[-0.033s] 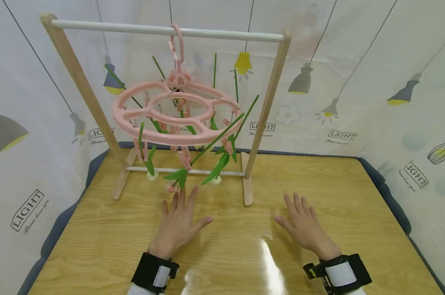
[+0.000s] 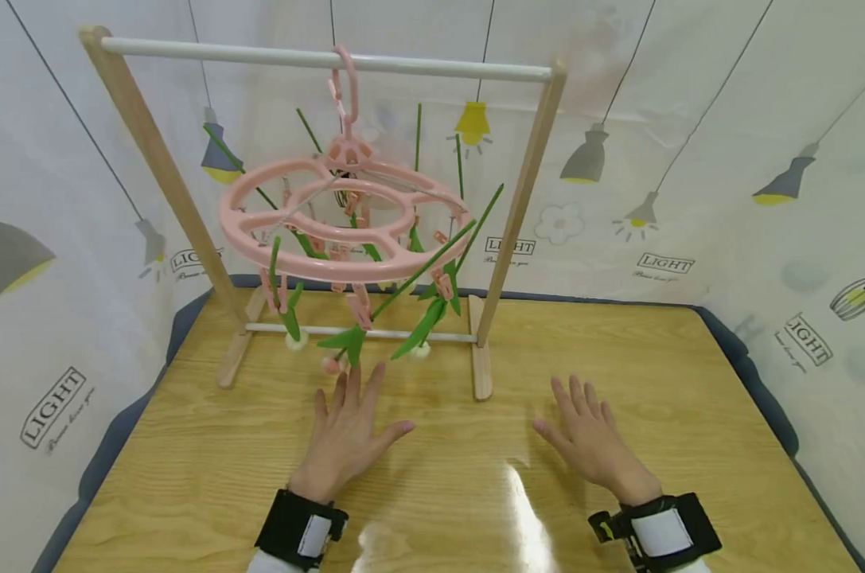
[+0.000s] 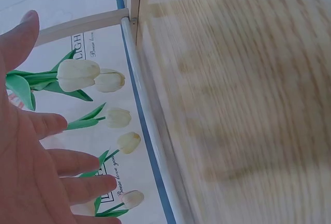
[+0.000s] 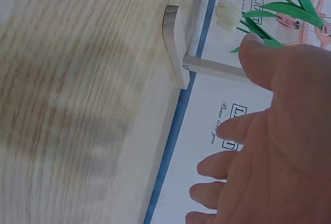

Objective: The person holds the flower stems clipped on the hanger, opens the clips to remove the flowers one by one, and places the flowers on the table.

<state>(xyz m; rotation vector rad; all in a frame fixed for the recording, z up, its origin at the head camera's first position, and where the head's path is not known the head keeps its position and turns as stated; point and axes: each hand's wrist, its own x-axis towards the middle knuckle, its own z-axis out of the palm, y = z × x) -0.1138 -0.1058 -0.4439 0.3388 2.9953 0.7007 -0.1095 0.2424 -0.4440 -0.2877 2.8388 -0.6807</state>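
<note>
Looks like a small screened-off recording booth; cannot tell whether set in a home or a lab. Walled at left, back and right with pale sheeting (image 2: 726, 159), printed with lamps (image 2: 585, 154) and "LIGHT" labels (image 2: 664, 263). Closed in round a wooden table (image 2: 618, 350). Shows black straps (image 2: 285, 521) on both wrists.

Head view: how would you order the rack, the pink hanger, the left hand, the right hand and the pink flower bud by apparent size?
1. Rack
2. Pink hanger
3. Left hand and right hand: too alike to rank
4. Pink flower bud
</note>
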